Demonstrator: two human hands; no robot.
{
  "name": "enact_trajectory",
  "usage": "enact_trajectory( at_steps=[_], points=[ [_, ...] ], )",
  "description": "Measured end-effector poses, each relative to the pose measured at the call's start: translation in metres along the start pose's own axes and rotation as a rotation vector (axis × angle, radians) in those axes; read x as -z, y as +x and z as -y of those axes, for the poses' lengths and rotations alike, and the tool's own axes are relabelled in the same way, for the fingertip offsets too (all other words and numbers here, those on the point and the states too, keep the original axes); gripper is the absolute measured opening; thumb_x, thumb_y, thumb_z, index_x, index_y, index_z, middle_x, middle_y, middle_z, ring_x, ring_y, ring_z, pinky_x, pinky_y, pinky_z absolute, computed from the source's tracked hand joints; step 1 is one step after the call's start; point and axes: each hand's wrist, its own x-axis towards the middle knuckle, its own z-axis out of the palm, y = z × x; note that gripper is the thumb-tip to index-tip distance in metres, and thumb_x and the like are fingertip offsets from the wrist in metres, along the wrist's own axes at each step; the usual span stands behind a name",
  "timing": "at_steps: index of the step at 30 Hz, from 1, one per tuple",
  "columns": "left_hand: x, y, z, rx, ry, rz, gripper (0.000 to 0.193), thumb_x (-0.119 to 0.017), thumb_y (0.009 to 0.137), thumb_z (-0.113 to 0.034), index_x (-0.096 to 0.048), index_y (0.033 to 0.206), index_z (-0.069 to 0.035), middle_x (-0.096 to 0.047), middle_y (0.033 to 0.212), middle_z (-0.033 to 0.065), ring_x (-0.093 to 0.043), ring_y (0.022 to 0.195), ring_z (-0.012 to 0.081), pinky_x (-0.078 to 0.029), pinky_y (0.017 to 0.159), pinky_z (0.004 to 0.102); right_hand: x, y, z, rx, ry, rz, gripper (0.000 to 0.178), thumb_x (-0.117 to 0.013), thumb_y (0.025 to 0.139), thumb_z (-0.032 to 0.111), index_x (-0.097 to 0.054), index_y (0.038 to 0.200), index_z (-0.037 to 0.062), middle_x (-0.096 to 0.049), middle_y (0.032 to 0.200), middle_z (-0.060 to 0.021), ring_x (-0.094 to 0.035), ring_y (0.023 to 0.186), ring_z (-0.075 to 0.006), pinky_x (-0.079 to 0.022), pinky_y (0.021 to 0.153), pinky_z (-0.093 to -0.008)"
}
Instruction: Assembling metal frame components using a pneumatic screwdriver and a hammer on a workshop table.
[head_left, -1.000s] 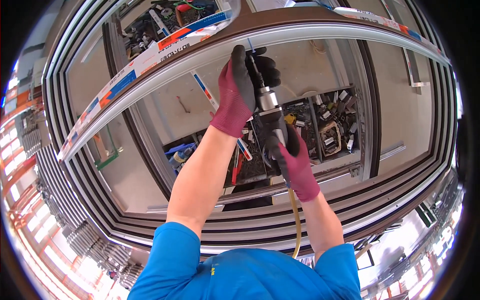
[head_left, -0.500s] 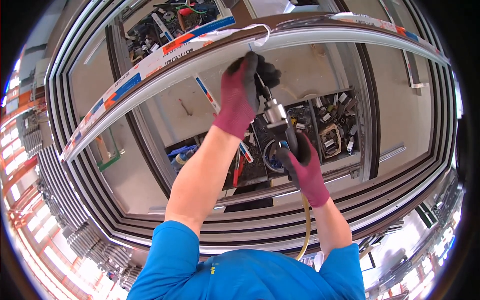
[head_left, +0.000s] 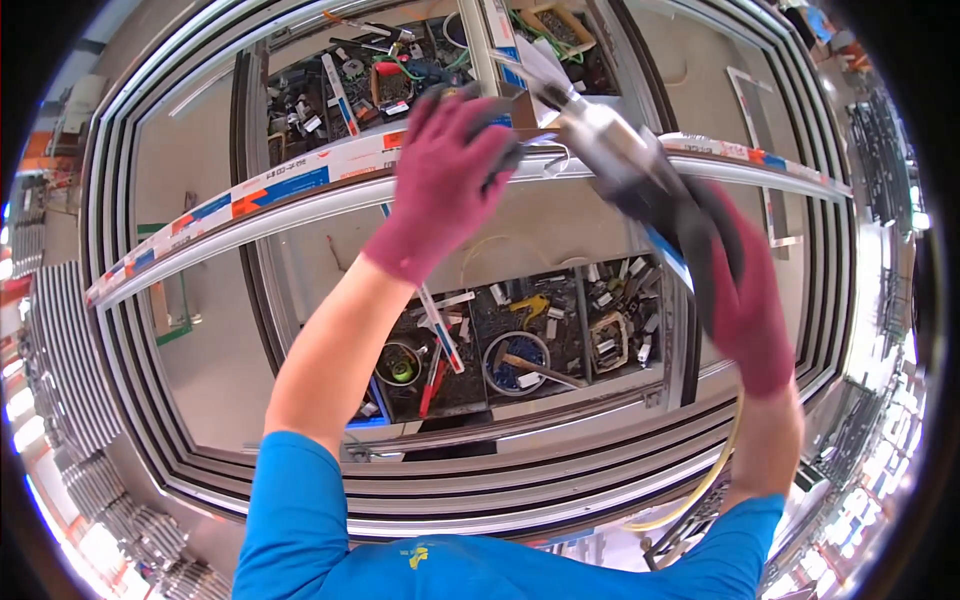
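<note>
My right hand (head_left: 745, 290), in a maroon and black glove, is wrapped round a pneumatic drill (head_left: 625, 150). The drill is smeared by motion. Its bit end points up and left, above a long aluminium profile (head_left: 330, 205) with printed protective film on its far side. My left hand (head_left: 445, 180), gloved alike, lies over the profile left of the drill. Its fingers are apart, and I cannot tell whether they touch the profile. A loose strip of white film (head_left: 557, 162) curls beside the left fingertips. A yellow air hose (head_left: 700, 490) hangs below my right hand.
A dark frame of stacked profiles (head_left: 590, 480) surrounds the work area. Below lies a sectioned tray (head_left: 455, 400) with metal parts, a round tub of blue pieces (head_left: 507, 375), a hammer (head_left: 545, 372) and a yellow tool (head_left: 530, 306). Another parts tray (head_left: 350, 75) lies beyond the profile.
The drill and my right hand have swung up and right, away from the profile. My left hand has moved left, its fingers now more spread. The view has shifted.
</note>
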Motion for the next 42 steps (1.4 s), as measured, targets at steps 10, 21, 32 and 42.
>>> enact_trajectory(
  at_steps=[10,21,32,42],
  points=[
    [-0.071,0.008,-0.015,-0.050,0.019,0.196,0.021,-0.065,0.088,-0.020,-0.062,0.104,-0.006,-0.068,0.107,0.0130,-0.067,0.110,0.0284,-0.047,0.109,0.0428,-0.078,0.242,0.028,0.401,-1.182,0.401,0.032,-0.054,0.106,0.036,-0.062,0.119,0.0081,-0.074,0.097,-0.0191,-0.072,0.095,-0.0407,-0.057,0.082,-0.0518],
    [-0.074,-0.001,-0.013,-0.088,-0.014,0.157,0.024,-0.059,0.087,-0.016,-0.058,0.108,-0.005,-0.064,0.107,0.0125,-0.066,0.106,0.0272,-0.048,0.108,0.0392,-0.135,0.279,0.041,0.298,-1.414,0.663,0.042,-0.056,0.102,0.044,-0.075,0.117,0.0093,-0.078,0.110,-0.0127,-0.075,0.097,-0.0369,-0.061,0.081,-0.0476],
    [-0.069,0.001,-0.015,-0.058,-0.061,0.151,0.022,-0.059,0.089,-0.017,-0.062,0.107,-0.005,-0.065,0.103,0.0129,-0.066,0.105,0.0284,-0.046,0.107,0.0399,-0.106,0.281,0.047,0.248,-1.253,0.449,0.036,-0.055,0.104,0.037,-0.071,0.108,0.0049,-0.076,0.100,-0.0174,-0.074,0.095,-0.0372,-0.057,0.082,-0.0509],
    [-0.061,0.000,-0.004,-0.111,-0.065,0.158,0.021,-0.056,0.090,-0.014,-0.060,0.107,-0.004,-0.064,0.106,0.0140,-0.065,0.110,0.0286,-0.045,0.109,0.0424,-0.081,0.214,0.054,0.114,-0.922,0.327,0.042,-0.052,0.107,0.041,-0.065,0.116,0.0025,-0.075,0.104,-0.0226,-0.072,0.102,-0.0415,-0.056,0.090,-0.0523]
  ],
)
